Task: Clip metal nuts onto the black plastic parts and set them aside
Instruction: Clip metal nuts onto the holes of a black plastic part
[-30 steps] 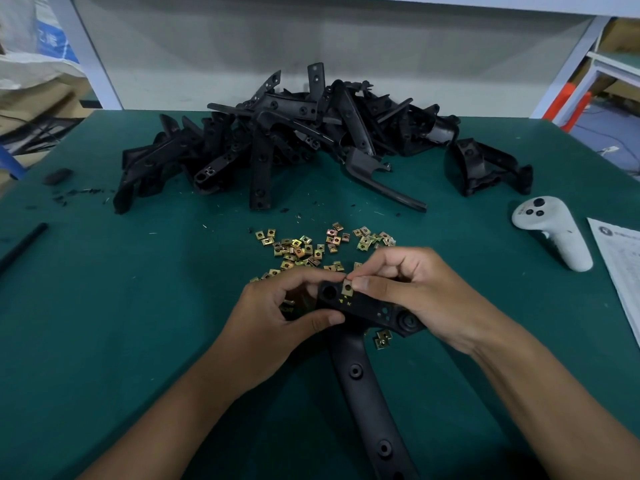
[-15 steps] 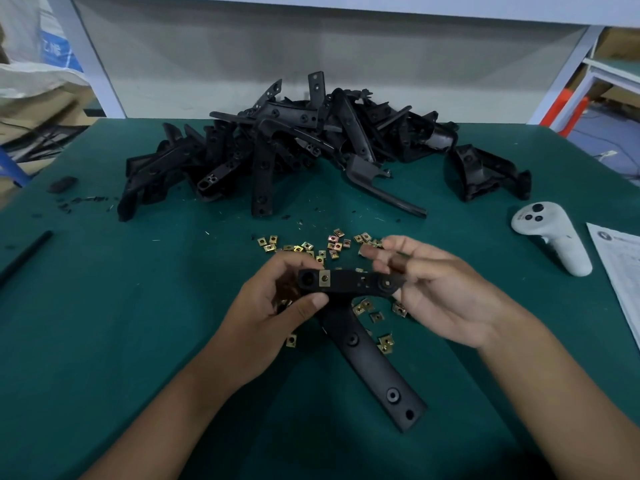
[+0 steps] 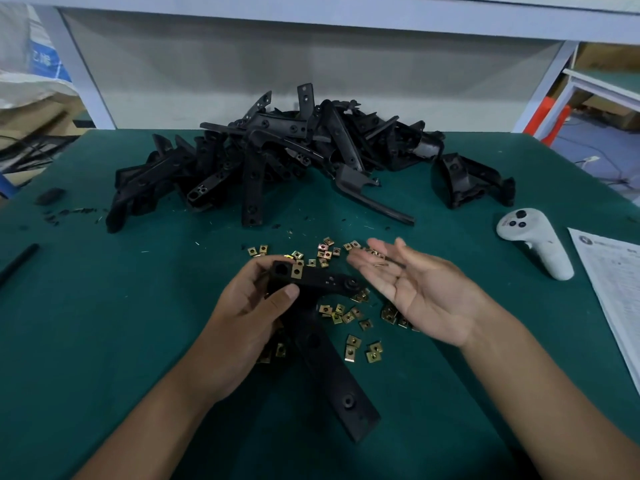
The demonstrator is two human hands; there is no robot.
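So here's our left hand (image 3: 242,313) in the lower middle of the frame, fingers and thumb curled around the top end of a black T-shaped plastic part (image 3: 322,344); the long leg of that part runs down toward the bottom centre, and we can't tell whether its far end touches the green table (image 3: 104,323); there's a small brass-coloured square metal clip nut (image 3: 297,270) already sitting on the crossbar, right next to a round hole. Our right hand (image 3: 415,289) is just right of centre, palm up, fingers spread and relaxed, holding nothing and not touching the part; loose brass clip nuts (image 3: 349,327) are scattered on the table under and around both hands, some more a bit higher up toward the middle. Across the upper middle of the frame sits a big messy pile of black plastic parts (image 3: 277,157); one more black plastic bracket (image 3: 474,183) lies apart at the upper right. At the right edge we've got a white handheld controller (image 3: 533,244) and, beside it, a printed paper sheet (image 3: 613,289); a thin black rod (image 3: 17,261) pokes in at the left edge.
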